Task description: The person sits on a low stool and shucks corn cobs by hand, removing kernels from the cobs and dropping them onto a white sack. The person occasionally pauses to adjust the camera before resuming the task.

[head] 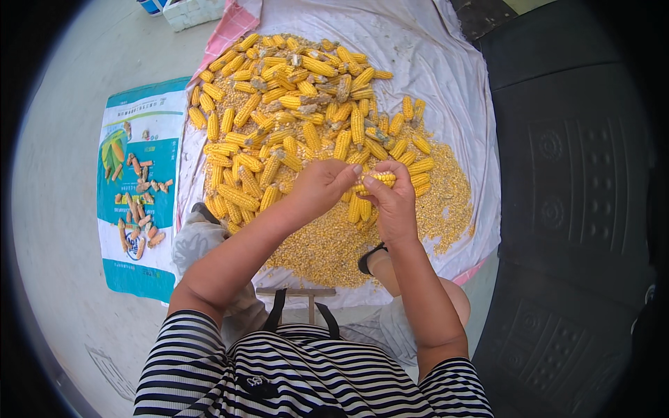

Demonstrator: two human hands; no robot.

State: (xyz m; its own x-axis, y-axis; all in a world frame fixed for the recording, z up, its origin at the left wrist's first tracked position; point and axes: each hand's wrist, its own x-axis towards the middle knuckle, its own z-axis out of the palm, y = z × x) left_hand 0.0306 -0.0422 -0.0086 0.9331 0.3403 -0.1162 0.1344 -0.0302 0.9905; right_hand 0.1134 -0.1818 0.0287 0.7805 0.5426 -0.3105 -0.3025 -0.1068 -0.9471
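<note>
A partly shelled ear of yellow corn (385, 177) is held level above the pile. My right hand (398, 206) grips it, with the thumb pressed on its kernels. My left hand (325, 184) closes at the ear's left end, thumb along the top; its fingertips are hidden. Beneath and beyond both hands, many ears of corn (277, 99) lie heaped, some with dry brown ends. Loose kernels (329, 251) cover the white cloth (418, 57) between my feet and spread to the right.
On the left, bare cobs (138, 209) are scattered over a printed teal-and-white sack (110, 251). A white foam box (193, 13) stands at the top left. Dark padded panels (564, 157) border the cloth on the right. A small wooden stool (298, 292) shows in front of my body.
</note>
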